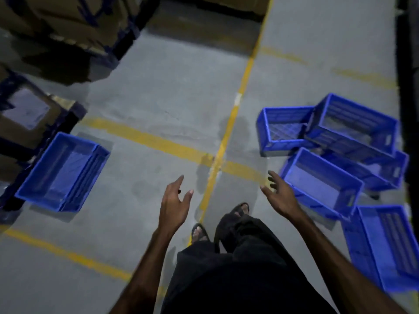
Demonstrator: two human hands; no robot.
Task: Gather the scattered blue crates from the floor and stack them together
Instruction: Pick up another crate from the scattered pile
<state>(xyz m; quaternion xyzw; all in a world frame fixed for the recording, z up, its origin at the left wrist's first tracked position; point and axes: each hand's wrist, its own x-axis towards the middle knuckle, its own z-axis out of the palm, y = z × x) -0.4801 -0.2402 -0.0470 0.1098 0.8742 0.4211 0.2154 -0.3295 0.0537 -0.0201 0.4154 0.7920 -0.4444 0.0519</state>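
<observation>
Several blue plastic crates lie on the grey floor. One crate (63, 172) sits alone at the left, beside the racking. A loose cluster lies at the right: a slatted crate (283, 130), a tilted crate (353, 125) resting on another crate (392, 173), a nearer crate (322, 184), and one (385, 245) at the right edge. My left hand (173, 203) hangs open over bare floor, holding nothing. My right hand (280, 196) is open with fingers spread, just left of the nearer crate's corner and not touching it.
Blue racking (124, 39) loaded with cardboard boxes (25, 114) fills the upper left. Yellow floor lines (229, 123) cross the aisle. A dark upright structure (408, 87) borders the right edge. My legs and sandalled feet (240, 209) stand at bottom centre.
</observation>
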